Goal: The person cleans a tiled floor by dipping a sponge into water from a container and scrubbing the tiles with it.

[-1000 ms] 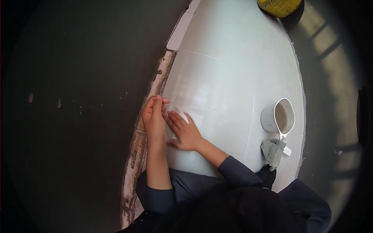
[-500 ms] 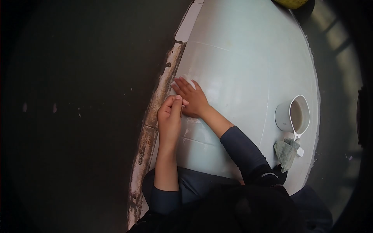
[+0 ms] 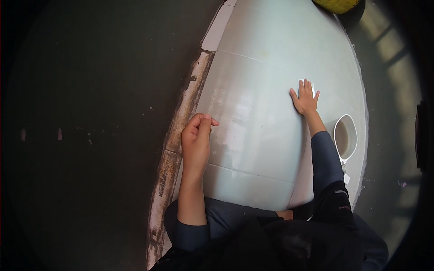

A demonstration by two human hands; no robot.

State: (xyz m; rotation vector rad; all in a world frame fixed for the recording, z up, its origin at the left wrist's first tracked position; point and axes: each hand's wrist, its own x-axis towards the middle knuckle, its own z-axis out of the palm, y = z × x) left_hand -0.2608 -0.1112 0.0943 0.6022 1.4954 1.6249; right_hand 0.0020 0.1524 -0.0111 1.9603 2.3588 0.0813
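My right hand [image 3: 306, 99] lies flat with fingers spread on the pale tiled surface. Beneath its fingers, the edges of a thin white piece [image 3: 313, 88] show; its kind I cannot make out. My left hand [image 3: 197, 133] is closed in a loose fist, thumb over the curled fingers, near the tiles' left edge; nothing shows in it. To the right of my right forearm stands a white dipper [image 3: 345, 135] with cloudy greyish liquid inside and its handle towards me. Pale wet-looking marks [image 3: 230, 131] streak the tiles [image 3: 253, 81] between my hands.
A stained, chipped tile border [image 3: 183, 108] runs along the left, beside a dark floor [image 3: 90, 180]. At the top right is a yellow rounded object [image 3: 338, 4], partly cut off. Another dark floor strip [image 3: 384, 149] lies beyond the right edge.
My right hand has moved from beside my left hand across the tiles to the right, with the white piece under it. My right sleeve now hides the grey cloth beside the dipper. My left hand stays put.
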